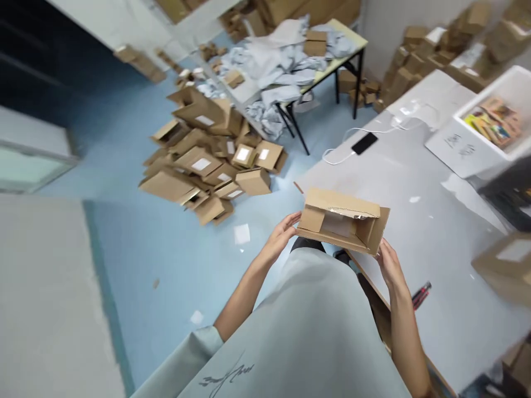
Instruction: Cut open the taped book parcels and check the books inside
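— Box (342, 221), where's it at?
— Open, at the table (415, 232) edge, just in front of the body. L hand (282, 235) grips its left end, R hand (390, 265) its right corner, fingers curled on the card.
— Inside?
— White sheet (338, 224), nothing else visible.
— Beyond?
— Phone (364, 143) on the table, white bin (514, 88) w/ colourful packs (489, 119), carton pile (207, 166) on the floor.

Blue floor (124, 155), white worktable (415, 182)

Packing room — heaped cartons (207, 166), mailer bags (274, 66)
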The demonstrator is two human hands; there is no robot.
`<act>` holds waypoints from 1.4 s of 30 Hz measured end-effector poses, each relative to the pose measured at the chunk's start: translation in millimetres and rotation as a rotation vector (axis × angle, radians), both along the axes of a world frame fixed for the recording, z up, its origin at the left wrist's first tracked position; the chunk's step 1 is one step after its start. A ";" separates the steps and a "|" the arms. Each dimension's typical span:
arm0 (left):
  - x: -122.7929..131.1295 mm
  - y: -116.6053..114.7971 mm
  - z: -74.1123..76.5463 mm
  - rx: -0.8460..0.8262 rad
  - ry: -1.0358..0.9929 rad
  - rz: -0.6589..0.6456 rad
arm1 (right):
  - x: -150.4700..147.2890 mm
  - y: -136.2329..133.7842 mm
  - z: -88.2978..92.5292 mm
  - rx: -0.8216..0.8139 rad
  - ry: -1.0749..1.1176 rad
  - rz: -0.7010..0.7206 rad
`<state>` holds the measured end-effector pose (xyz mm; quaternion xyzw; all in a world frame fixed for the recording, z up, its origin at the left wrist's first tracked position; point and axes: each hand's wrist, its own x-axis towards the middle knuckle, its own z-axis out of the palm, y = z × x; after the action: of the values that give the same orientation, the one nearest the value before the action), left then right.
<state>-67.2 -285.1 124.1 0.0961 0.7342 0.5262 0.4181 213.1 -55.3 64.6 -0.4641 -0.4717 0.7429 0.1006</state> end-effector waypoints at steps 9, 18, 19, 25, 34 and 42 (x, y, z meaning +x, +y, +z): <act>-97.7 -102.4 -13.0 0.099 -0.115 0.354 | -167.3 -47.5 30.9 0.099 0.037 0.259; -256.7 -230.3 -25.0 0.157 -0.090 0.612 | -390.7 -150.0 24.0 0.067 -0.022 0.439; -271.4 -244.8 -23.6 0.154 -0.080 0.636 | -413.1 -160.3 23.7 0.062 -0.023 0.467; -357.2 -304.9 -18.9 0.147 -0.050 0.711 | -525.9 -206.7 21.7 0.033 -0.026 0.576; -496.3 -319.0 -33.0 0.124 0.045 0.779 | -701.2 -208.6 -25.8 0.007 -0.111 0.586; -633.4 -359.7 -29.4 0.020 0.076 0.923 | -901.3 -245.4 -40.0 -0.090 -0.060 0.765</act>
<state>-700.6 -644.8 94.7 -0.2172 0.7100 0.6605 0.1120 -688.2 -300.7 24.6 -0.2800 -0.5805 0.7329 -0.2180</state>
